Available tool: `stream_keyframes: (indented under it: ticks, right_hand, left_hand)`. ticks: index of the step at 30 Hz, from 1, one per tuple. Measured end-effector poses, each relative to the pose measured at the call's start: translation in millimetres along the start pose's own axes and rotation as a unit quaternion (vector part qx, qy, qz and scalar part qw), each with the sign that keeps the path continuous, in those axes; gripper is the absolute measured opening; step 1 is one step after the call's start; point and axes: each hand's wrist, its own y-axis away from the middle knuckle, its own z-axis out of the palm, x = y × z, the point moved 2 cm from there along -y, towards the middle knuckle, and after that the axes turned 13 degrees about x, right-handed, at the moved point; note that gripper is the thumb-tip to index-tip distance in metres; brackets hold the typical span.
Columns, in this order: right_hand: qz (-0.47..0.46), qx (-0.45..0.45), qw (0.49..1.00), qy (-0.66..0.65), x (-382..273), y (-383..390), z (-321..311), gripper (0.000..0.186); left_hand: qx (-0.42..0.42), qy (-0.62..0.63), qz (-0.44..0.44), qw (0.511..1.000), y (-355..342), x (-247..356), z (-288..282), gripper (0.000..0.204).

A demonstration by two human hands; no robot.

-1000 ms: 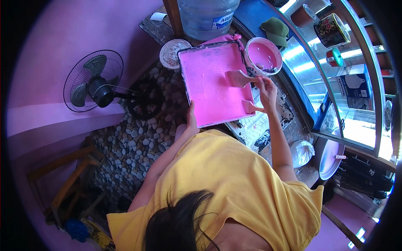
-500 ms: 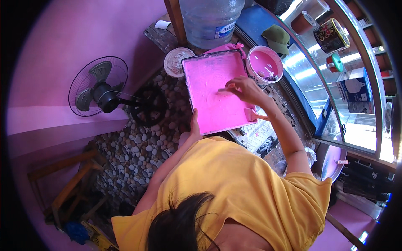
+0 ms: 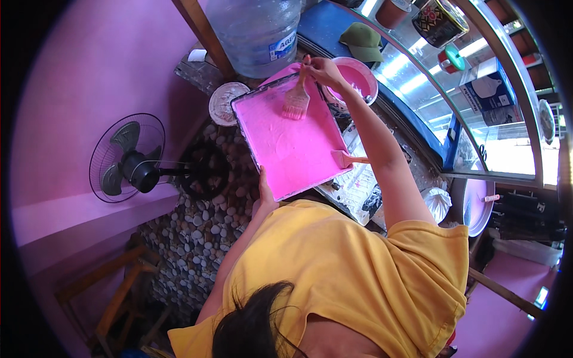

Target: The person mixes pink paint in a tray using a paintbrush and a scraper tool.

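My left hand [image 3: 265,188] grips the left side of a paint tray [image 3: 277,158] coated in bright pink. My right hand [image 3: 322,73] is closed on the upright handle of a wide brush [image 3: 295,104], whose pink-stained bristles are over the upper part of the tray. A second brush [image 3: 341,159] lies across the tray's lower right edge. A bucket of pink paint [image 3: 360,75] stands behind my right hand, partly hidden by it, and a paint-smeared white lid [image 3: 227,104] is left of the tray.
A standing fan [image 3: 140,173] is at left over pebble-patterned flooring [image 3: 197,244]. A large water jug [image 3: 248,30] sits beyond the tray. A green cap [image 3: 361,42] and glass case [image 3: 477,149] are at right, a spattered white surface [image 3: 355,191] below the tray, wooden frames [image 3: 113,292] lower left.
My right hand and its brush have moved from the tray's middle right toward its far edge, the handle now pointing away from me. My left hand stays on the tray; the view has shifted.
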Motion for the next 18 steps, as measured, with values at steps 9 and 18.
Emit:
stream_keyframes:
  ticks: [9, 18]
  right_hand:
    - [-0.025, 0.105, 0.994, 0.036, 2, -24, -46, 0.043]
    - [0.077, -0.1, 0.859, 0.497, 0, 75, -134, 0.043]
  left_hand:
    - [0.002, 0.009, 0.01, 1.0, 5, 3, 13, 0.066]
    - [-0.012, 0.017, 0.003, 1.0, -4, -6, -4, 0.07]
